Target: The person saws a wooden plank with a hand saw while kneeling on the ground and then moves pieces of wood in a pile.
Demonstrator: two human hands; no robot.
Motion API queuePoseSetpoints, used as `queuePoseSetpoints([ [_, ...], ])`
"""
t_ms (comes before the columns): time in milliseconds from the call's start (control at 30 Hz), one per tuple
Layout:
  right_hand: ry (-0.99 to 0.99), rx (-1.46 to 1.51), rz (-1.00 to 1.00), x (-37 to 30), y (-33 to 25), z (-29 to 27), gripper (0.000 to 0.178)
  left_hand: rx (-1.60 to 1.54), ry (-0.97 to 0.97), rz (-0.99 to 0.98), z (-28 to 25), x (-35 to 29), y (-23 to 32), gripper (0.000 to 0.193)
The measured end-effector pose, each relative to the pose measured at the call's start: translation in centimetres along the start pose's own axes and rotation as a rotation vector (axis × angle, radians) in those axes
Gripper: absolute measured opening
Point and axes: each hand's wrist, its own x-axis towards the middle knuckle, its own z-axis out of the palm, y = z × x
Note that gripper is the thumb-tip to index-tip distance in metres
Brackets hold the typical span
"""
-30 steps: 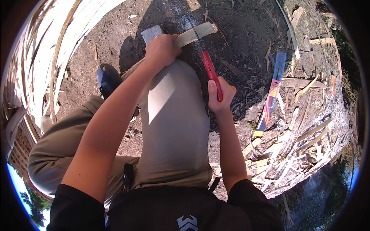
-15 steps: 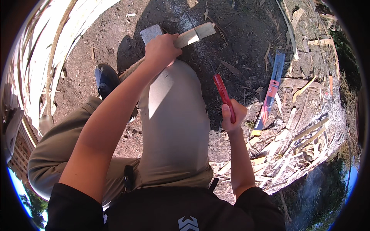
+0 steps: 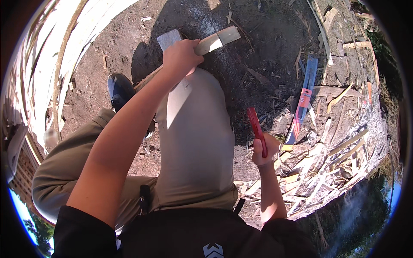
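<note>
My left hand [image 3: 181,56] is closed round a pale bamboo or wood strip [image 3: 229,36], just beyond my knee. The strip's free end points away to the right, with a dark cut line across it. Beside my left fingers is a grey, flat-faced block [image 3: 169,39]; whether the strip rests on it is hidden. My right hand [image 3: 266,149] grips the red handle [image 3: 255,125] of a handsaw, thumb along its side. From the handle a thin blade, barely visible, runs up toward the cut line on the strip.
Pale sawdust [image 3: 208,26] lies on the soil past the strip. On the right are a blue-and-orange saw blade packet [image 3: 303,101] and scattered wood slivers [image 3: 314,172]. Long pale strips [image 3: 43,64] are heaped at the left. My trouser leg [image 3: 198,137] fills the middle.
My right hand has drawn the saw back toward my body and slightly to the right. My left hand and the strip stay almost where they were.
</note>
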Motion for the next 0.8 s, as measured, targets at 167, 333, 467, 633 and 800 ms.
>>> queuePoseSetpoints([
  [167,0.052,0.118,-0.019,12.1,1.7,7.0,0.020,0.003,0.025,0.029,0.1,0.3,0.3,0.062],
  [333,0.056,0.128,0.003,11.8,0.7,7.4,0.023,-0.035,-0.018,0.017,-0.3,-0.2,0.3,0.062],
  [467,0.071,0.016,0.044,3.5,0.1,3.5,0.035,-0.016,0.017,0.042,-0.5,0.0,-0.2,0.060],
  [633,-0.047,0.004,0.008,1.0,0.0,-1.1,0.029,-0.056,-0.006,-0.004,-0.1,-0.3,0.1,0.059],
  [800,0.083,0.005,-0.057,5.1,3.5,5.0,0.032,-0.011,0.022,0.020,-0.2,-0.2,0.6,0.060],
])
